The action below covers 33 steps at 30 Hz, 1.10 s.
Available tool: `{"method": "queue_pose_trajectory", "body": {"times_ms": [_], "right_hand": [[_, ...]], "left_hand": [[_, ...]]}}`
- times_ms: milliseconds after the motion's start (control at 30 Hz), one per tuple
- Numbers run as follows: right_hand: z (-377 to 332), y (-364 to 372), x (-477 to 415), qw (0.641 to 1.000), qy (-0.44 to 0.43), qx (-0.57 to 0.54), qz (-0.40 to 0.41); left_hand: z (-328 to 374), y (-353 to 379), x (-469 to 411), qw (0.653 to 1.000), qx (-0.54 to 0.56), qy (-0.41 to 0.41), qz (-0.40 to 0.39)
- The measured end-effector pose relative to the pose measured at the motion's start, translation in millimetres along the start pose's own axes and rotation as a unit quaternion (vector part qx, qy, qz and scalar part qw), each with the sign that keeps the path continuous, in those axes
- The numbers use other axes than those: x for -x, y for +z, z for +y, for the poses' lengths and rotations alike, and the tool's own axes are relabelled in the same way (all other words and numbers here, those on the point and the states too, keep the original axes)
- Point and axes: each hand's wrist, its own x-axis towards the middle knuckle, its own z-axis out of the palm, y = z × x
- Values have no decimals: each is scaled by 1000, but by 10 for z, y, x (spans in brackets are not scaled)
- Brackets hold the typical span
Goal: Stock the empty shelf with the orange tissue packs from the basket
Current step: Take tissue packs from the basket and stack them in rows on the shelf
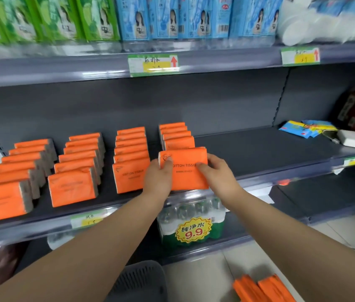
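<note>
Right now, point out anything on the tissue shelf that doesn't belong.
At the shelf's far right end lie blue packets and a white charger-like block, loose, unlike the neat rows of orange tissue packs.

Both hands [190, 174] grip an orange tissue pack [186, 168] at the shelf [259, 149]

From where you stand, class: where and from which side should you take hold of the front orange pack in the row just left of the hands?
Take the front orange pack by its two short ends, coming from the front over the shelf edge. It stands upright with its broad face toward you; another pack sits close behind it, and the left hand is close beside its right end.
</note>
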Motion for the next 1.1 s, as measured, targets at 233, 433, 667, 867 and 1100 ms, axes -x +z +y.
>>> {"method": "queue_pose_trajectory", "body": {"times_ms": [233,433,667,867,1100], "right_hand": [[132,-65,-525,998,32,43,-40],[369,-57,-839,998,34,9,-51],[673,26,-1095,998,40,6,-42],[785,91,-1185,998,48,-2,-49],[827,106,-1249,997,46,-7,-65]], "left_hand": [[-136,344,-455,998,-56,-4,20],[-332,543,-749,998,-61,2,31],[-527,662,-937,997,-67,12,21],[-652,698,-997,999,-37,17,14],[-735,721,-1002,1000,6,21,-8]]}}
